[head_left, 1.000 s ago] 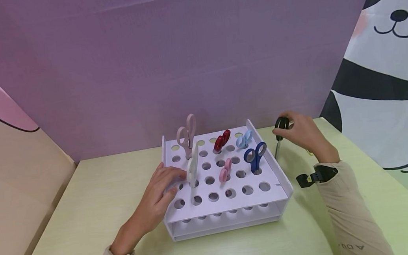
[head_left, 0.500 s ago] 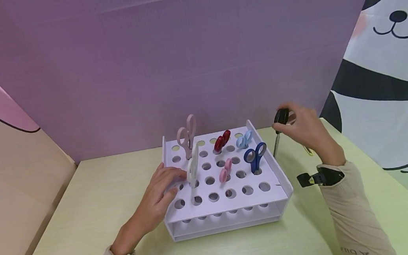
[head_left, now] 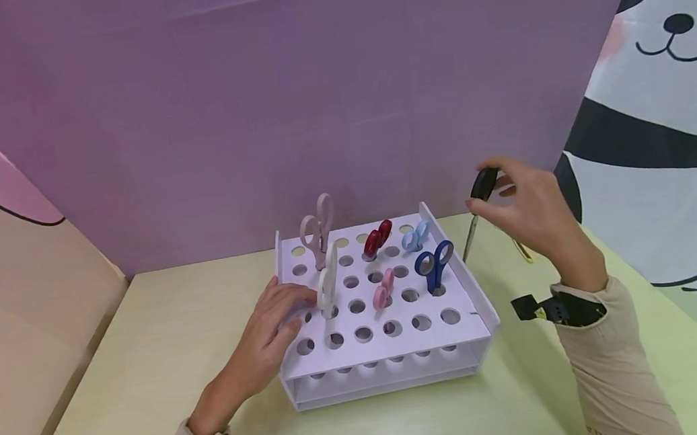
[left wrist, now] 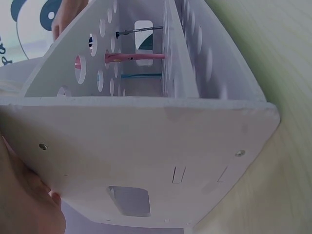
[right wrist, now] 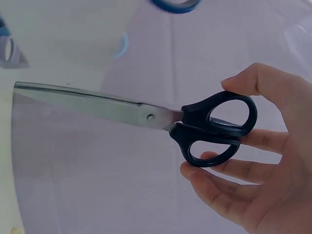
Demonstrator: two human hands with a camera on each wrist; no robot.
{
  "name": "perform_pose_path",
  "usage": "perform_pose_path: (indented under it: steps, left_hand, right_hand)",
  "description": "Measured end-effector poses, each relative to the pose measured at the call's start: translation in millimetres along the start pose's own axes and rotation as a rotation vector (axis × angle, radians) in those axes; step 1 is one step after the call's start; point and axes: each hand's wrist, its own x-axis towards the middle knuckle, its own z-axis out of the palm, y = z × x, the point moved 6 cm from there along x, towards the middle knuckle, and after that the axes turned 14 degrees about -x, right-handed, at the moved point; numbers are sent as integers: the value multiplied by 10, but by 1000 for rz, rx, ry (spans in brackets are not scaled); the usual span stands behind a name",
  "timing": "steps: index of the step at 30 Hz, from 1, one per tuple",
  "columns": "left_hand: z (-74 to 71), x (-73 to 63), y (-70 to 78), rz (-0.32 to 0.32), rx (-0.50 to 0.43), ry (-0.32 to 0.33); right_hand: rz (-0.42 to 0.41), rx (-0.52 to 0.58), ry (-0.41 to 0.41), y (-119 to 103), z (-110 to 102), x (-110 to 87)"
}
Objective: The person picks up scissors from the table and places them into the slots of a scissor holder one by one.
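Note:
My right hand holds scissors with black handles above the table, right of a white rack. In the right wrist view the closed blades point left; the thumb is on the upper handle loop, fingertips at the lower one. My left hand rests on the rack's left edge, fingertips close to white scissors standing in a hole. Whether they touch I cannot tell. Also upright in the rack stand pale pink, red, light blue, dark blue and small pink scissors.
The rack's top plate has rows of round holes and raised side walls. A thin yellow-edged item shows behind the right wrist, partly hidden. A purple cloth backdrop hangs behind the pale table.
My right hand has lifted the black scissors and shifted slightly right, tilting them more. The left hand and the rack stay where they were.

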Motion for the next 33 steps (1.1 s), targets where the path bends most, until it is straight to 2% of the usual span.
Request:
perform_pose_path:
  steps: [8, 18, 33]
  left_hand:
    - [6, 11, -16, 3, -9, 7]
    - [1, 1, -13, 16, -10, 7]
    - [0, 2, 8, 14, -19, 11]
  right_hand:
    - [-80, -24, 101, -210, -200, -61]
    - [-117, -61, 137, -281, -246, -158]
    - [-212, -64, 307, -572, -650, -369]
